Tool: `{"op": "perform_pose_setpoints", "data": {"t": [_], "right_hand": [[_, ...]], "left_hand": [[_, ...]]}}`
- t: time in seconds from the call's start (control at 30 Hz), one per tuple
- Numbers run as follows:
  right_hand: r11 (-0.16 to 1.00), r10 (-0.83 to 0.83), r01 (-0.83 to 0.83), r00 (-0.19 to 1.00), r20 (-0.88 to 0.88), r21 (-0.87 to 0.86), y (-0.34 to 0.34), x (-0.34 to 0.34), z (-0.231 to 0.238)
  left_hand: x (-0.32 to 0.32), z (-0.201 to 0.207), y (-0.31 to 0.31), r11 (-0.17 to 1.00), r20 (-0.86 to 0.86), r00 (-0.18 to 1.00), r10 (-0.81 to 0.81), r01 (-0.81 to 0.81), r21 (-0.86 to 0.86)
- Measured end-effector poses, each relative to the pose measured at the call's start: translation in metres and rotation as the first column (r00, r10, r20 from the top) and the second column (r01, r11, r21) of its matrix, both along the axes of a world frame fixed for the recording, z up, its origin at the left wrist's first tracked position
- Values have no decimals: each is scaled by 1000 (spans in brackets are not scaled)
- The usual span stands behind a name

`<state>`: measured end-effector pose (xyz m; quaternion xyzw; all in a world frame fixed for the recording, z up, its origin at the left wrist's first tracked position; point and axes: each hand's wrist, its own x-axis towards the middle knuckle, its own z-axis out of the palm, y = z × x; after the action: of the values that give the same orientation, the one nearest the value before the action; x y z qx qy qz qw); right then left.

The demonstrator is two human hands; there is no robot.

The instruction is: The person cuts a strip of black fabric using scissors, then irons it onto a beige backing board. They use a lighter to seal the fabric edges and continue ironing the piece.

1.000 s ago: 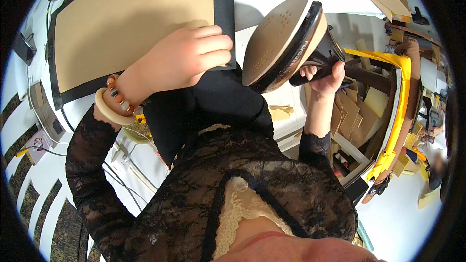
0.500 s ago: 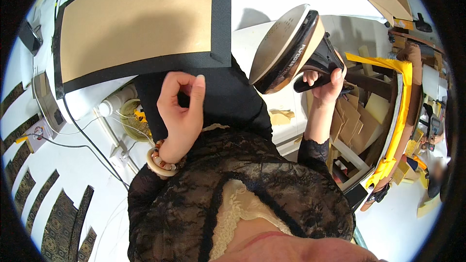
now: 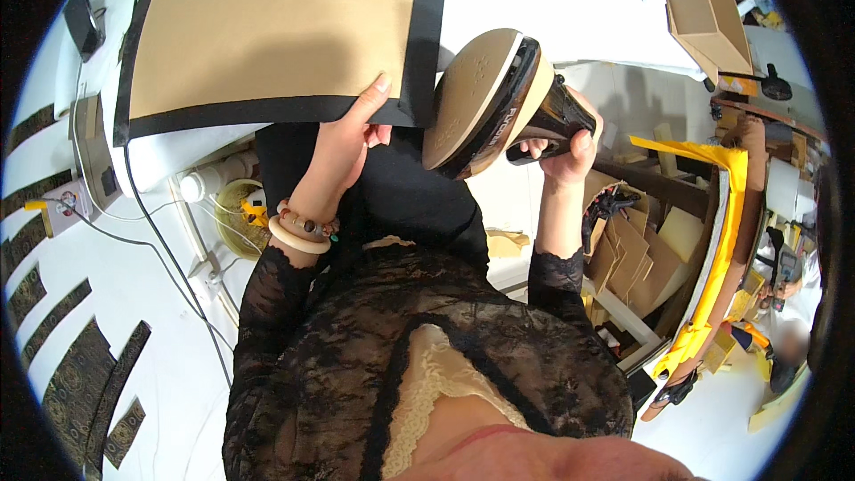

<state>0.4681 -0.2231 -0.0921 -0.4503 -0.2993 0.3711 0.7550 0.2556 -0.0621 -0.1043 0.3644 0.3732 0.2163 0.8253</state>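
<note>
Fingers gripping glossy iron, flat board

The white tabletop extends across the upper part of the view, and close to its right edge there is an open cardboard box. On the right side, a long yellow strip runs beside many loose cardboard pieces, which lean on one another, while on the left the white floor carries several dark patterned strips, with a round greenish bin nearer to the middle. The light is bright and makes the white surfaces shine strongly.
</note>
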Motion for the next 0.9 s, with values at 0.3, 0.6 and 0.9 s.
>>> {"op": "perform_pose_setpoints", "data": {"t": [0.3,0.6,0.9], "right_hand": [[990,-126,128,991,-46,60,-1,-2,-6],[995,-96,97,995,-15,33,-13,-7,-10],[989,-147,149,988,55,-21,-15,-9,-5]], "left_hand": [[4,-2,-18,996,25,995,93,-92,-11],[2,2,-15,996,90,992,92,-92,5],[6,-1,-22,992,25,993,117,-118,36]]}}
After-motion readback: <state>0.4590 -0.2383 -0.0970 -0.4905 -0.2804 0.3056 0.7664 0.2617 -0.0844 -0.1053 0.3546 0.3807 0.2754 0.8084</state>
